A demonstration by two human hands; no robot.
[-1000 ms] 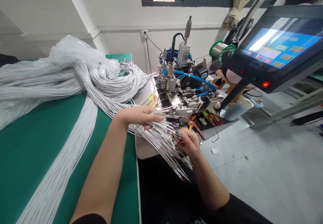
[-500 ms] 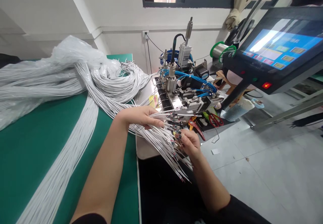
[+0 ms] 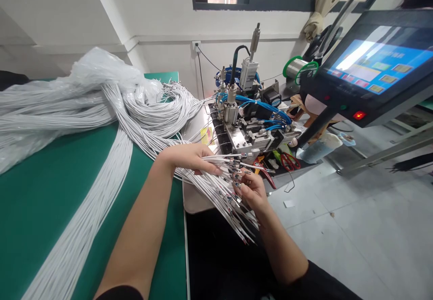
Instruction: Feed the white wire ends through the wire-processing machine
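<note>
My left hand point(image 3: 189, 158) lies over a fan of thin white cables point(image 3: 216, 191) at the table's right edge, its fingers pressed on several of them. The cable ends carry small dark and red tips. My right hand point(image 3: 250, 191) is curled around some of these cable ends just in front of a small machine point(image 3: 248, 124) with blue hoses and metal blocks. The cables run back left to a big heap point(image 3: 149, 110) on the green table point(image 3: 50, 191).
A touchscreen panel point(image 3: 375, 65) on an arm hangs at the right. Red-handled pliers point(image 3: 265, 173) and scissors point(image 3: 289, 161) lie beside the machine. A clear plastic bag point(image 3: 88, 72) covers more cables at the back left. A green wire spool point(image 3: 297, 65) stands behind the machine.
My right hand has shifted slightly up and toward the machine with the cable ends. My left hand has stayed on the cables, moving a little to the right.
</note>
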